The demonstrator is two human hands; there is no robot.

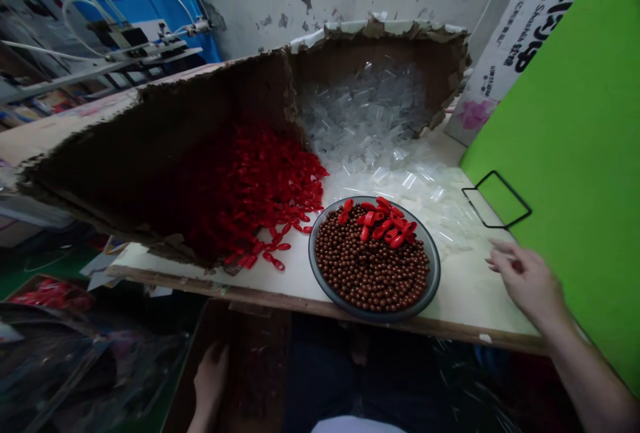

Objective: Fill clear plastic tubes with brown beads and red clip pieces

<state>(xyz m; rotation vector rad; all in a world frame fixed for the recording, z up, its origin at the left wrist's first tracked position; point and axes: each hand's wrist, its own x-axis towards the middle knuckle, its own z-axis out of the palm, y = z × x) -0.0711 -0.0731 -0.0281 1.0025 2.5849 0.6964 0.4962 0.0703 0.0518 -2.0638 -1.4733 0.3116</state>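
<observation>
A grey round bowl (437, 273) stands near the table's front edge, filled with small brown balls (373, 273). Several red plastic pieces (387, 223), loop-shaped at one end, lie on top of the balls. To the right of the bowl, above the tabletop, is my right hand (533, 283). Its fingers are curled, and a small brown spot in them looks like one of the balls. Low on the left, below the table edge, my left hand (212, 374) reaches over an open cardboard box (193, 360). Shadow and blur hide its fingers.
Torn cardboard bins (220, 86) hold a heap of red pieces (260, 180) and a heap of clear plastic pieces (370, 113), both spilling onto the table (465, 286). A green panel (575, 153) with a black wire loop (505, 200) borders the right. Machinery (130, 40) stands back left.
</observation>
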